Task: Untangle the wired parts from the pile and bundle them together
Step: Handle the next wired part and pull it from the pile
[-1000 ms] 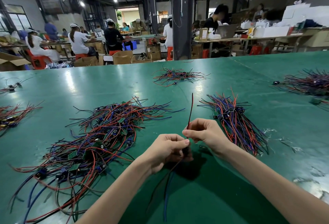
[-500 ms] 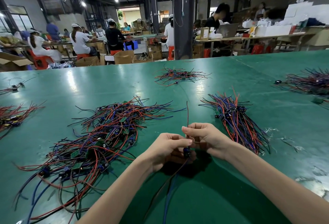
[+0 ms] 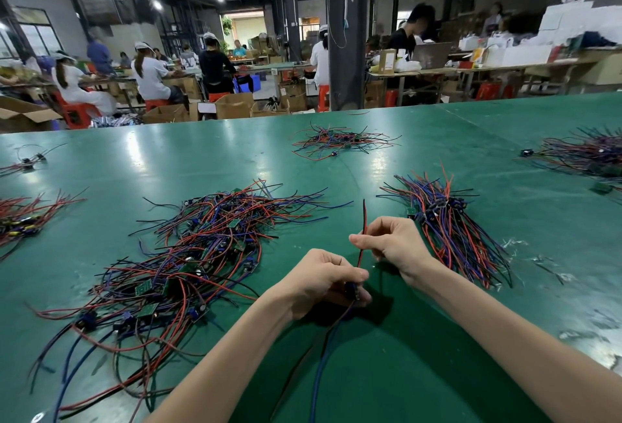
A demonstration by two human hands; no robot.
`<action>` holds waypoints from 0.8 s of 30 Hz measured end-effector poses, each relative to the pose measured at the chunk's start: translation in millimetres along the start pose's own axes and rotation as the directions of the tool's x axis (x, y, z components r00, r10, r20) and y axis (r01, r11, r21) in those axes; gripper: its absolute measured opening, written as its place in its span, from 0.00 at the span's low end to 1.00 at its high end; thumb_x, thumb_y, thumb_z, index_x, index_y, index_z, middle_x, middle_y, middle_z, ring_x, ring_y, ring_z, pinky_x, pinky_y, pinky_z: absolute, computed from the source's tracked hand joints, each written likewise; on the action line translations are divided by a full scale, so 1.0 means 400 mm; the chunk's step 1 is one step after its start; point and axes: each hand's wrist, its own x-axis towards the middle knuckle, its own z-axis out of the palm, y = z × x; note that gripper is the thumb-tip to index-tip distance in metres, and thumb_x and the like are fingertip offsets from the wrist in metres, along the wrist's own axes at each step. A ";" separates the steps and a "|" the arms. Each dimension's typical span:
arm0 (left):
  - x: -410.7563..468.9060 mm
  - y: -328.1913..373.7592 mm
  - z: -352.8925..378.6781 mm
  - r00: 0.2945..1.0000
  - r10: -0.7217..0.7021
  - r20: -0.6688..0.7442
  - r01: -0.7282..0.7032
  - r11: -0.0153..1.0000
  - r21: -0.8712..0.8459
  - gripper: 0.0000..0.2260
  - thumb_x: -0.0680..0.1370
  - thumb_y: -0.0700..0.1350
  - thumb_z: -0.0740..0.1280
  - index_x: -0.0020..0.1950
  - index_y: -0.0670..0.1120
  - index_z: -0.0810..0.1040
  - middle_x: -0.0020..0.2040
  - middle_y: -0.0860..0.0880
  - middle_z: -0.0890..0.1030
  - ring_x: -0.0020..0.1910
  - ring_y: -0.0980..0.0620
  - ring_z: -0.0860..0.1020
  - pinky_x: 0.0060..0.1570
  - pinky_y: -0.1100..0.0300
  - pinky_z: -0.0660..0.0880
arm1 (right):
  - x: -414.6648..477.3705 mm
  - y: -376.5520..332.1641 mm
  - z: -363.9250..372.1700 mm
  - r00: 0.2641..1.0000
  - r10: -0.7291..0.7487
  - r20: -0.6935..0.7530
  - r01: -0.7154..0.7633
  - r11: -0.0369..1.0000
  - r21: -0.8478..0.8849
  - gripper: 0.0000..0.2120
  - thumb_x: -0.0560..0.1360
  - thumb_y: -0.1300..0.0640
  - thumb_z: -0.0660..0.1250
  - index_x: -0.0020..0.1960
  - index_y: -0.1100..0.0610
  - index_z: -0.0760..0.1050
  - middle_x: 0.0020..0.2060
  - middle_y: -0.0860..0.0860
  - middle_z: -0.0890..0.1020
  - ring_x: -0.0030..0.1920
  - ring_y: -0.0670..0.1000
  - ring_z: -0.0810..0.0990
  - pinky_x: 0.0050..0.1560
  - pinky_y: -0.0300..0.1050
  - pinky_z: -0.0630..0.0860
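Evidently we are pinching one wired part (image 3: 360, 254) between left hand (image 3: 319, 283) and right hand (image 3: 393, 242); a bundle (image 3: 447, 230) is lying rightward, a big pile (image 3: 188, 261) leftward awaiting us.

Right hand (image 3: 393, 246) is off the left hand (image 3: 319, 279) now: half a second ago they were pressed together, now it sits clear at about 1 o'clock from it. It has slid up the red wire (image 3: 364, 212), pinching it higher. A bare stretch of that wire now shows between the two hands. The free end poking out past the right hand toward 12 o'clock is shorter than a second ago. Left hand has dropped slightly toward 6 o'clock, and the blue component (image 3: 352, 289) in its fingertips is more exposed.
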 end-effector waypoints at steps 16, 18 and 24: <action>-0.011 0.005 0.004 0.992 0.006 0.129 -0.008 1.000 0.016 0.17 0.75 0.33 0.67 0.26 0.44 0.75 0.28 0.43 0.80 0.32 0.47 0.83 0.35 0.60 0.79 | 0.041 -0.004 -0.058 0.955 -0.168 -0.243 0.103 0.960 -0.259 0.13 0.68 0.56 0.77 0.30 0.57 0.75 0.25 0.51 0.78 0.22 0.44 0.71 0.26 0.40 0.69; -0.012 0.005 0.001 0.990 0.009 0.140 -0.014 0.999 0.030 0.17 0.75 0.34 0.67 0.26 0.45 0.75 0.28 0.45 0.80 0.33 0.48 0.83 0.36 0.60 0.79 | 0.041 -0.007 -0.063 0.961 -0.106 -0.254 0.063 0.983 -0.171 0.14 0.70 0.57 0.75 0.30 0.59 0.75 0.24 0.52 0.78 0.20 0.45 0.70 0.22 0.39 0.68; -0.010 0.005 -0.014 0.992 0.035 0.120 -0.037 0.999 0.018 0.17 0.74 0.34 0.68 0.26 0.45 0.76 0.28 0.45 0.79 0.33 0.47 0.83 0.32 0.62 0.78 | 0.030 -0.027 -0.064 0.966 0.091 -0.242 -0.052 0.985 0.163 0.15 0.71 0.59 0.73 0.31 0.61 0.71 0.23 0.52 0.74 0.19 0.44 0.67 0.20 0.37 0.67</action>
